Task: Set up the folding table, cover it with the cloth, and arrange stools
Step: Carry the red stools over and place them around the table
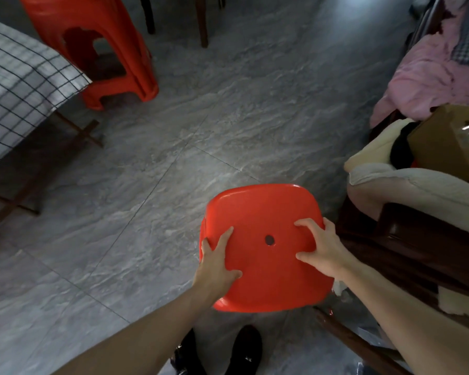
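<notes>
Stool (263, 212): both hands' fingers, left hand (217, 262) and right hand (321, 249), grasp seat edges. Risk: legs clip sofa (406, 226) close at right; grip slips on smooth plastic.

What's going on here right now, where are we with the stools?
A person holds a red stool by its seat, left hand gripping the left edge and right hand on the right side, above the grey floor. The table at far left already wears its checked cloth, and a stack of red stools stands beside it. A cluttered chair sits on the right.
</notes>
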{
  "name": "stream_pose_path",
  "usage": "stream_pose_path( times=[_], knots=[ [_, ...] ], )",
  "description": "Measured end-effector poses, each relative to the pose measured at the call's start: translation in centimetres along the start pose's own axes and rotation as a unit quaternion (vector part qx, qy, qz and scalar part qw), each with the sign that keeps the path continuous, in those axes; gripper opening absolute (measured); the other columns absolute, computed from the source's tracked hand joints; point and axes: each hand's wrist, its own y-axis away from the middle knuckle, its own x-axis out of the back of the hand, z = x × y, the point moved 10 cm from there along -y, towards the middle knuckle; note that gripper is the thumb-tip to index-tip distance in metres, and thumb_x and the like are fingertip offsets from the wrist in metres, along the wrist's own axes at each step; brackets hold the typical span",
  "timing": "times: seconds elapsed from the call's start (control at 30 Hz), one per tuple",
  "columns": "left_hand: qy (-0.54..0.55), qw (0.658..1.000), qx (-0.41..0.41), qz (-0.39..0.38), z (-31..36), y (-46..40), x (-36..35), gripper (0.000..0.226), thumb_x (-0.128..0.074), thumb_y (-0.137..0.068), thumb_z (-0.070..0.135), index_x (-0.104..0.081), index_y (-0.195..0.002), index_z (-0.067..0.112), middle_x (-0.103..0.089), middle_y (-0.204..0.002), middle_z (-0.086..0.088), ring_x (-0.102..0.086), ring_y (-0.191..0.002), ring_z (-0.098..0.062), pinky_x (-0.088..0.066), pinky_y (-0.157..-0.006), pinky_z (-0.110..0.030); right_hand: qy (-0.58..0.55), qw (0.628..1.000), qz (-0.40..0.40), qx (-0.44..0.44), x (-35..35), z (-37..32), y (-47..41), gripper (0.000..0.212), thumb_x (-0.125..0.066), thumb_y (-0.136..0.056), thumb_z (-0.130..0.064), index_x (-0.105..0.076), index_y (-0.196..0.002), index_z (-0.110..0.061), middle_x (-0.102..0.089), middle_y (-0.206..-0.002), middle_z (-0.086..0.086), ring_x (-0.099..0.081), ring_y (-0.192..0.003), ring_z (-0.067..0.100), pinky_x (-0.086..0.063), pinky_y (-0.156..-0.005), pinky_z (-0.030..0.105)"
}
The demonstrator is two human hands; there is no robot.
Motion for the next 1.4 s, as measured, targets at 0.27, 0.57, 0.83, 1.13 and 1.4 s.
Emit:
stream_pose_path(
  times=[0.27, 0.57, 0.83, 1.13, 1.4],
  knots=[
    [0.029, 0.997, 0.026, 0.064, -7.1, 2.0, 9.2, 0.101, -0.080, -0.072, 0.021, -0.018, -0.143, 0.056, -0.023, -0.137, -0.007, -0.048, -0.118, -0.026, -0.050, -0.096, -0.041, -0.039, 0.999, -0.020, 0.023, -4.0, -11.0, -1.7, 0.061, -0.080, -0.073, -0.035, -0.050, -0.124, -0.049, -0.021, -0.146, 0.005, -0.044, -0.124, 0.030, -0.041, -0.106, 0.042],
    [0.079, 0.982, 0.090, 0.147, -18.3, 6.0, 20.5, 0.102, -0.081, -0.070, 0.017, -0.019, -0.144, 0.051, -0.024, -0.140, -0.014, -0.054, -0.109, -0.029, -0.050, -0.092, -0.035, -0.024, 0.993, -0.055, 0.105, -11.3, -28.0, -3.3, 0.043, -0.081, -0.071, -0.041, -0.058, -0.107, -0.048, -0.025, -0.122, -0.007, -0.043, -0.102, 0.012, -0.036, -0.090, 0.025],
    [0.114, 0.961, 0.125, 0.218, -26.9, 9.4, 31.4, 0.100, -0.081, -0.068, 0.020, -0.021, -0.139, 0.056, -0.029, -0.136, -0.009, -0.053, -0.093, -0.019, -0.052, -0.077, -0.032, 0.004, 0.985, -0.089, 0.151, -17.7, -43.0, -3.8, 0.037, -0.074, -0.077, -0.047, -0.062, -0.111, -0.041, -0.031, -0.123, -0.004, -0.048, -0.103, 0.014, -0.040, -0.093, 0.030],
    [0.196, 0.919, 0.136, 0.312, -32.0, 8.8, 39.2, 0.097, -0.083, -0.064, 0.014, -0.034, -0.140, 0.046, -0.034, -0.135, -0.004, -0.055, -0.108, -0.025, -0.051, -0.089, -0.036, 0.025, 0.970, -0.080, 0.229, -21.4, -55.7, -8.2, 0.027, -0.066, -0.084, -0.044, -0.070, -0.106, -0.030, -0.050, -0.126, 0.005, -0.054, -0.112, 0.017, -0.039, -0.107, 0.039],
    [0.292, 0.857, 0.202, 0.374, -34.9, 4.8, 42.0, 0.094, -0.084, -0.065, 0.016, -0.034, -0.137, 0.052, -0.032, -0.141, -0.005, -0.053, -0.109, -0.024, -0.051, -0.094, -0.041, 0.074, 0.947, -0.122, 0.289, -23.8, -65.2, -14.9, 0.023, -0.063, -0.084, -0.046, -0.072, -0.097, -0.029, -0.060, -0.111, 0.003, -0.057, -0.107, 0.016, -0.041, -0.102, 0.037]
  ],
)
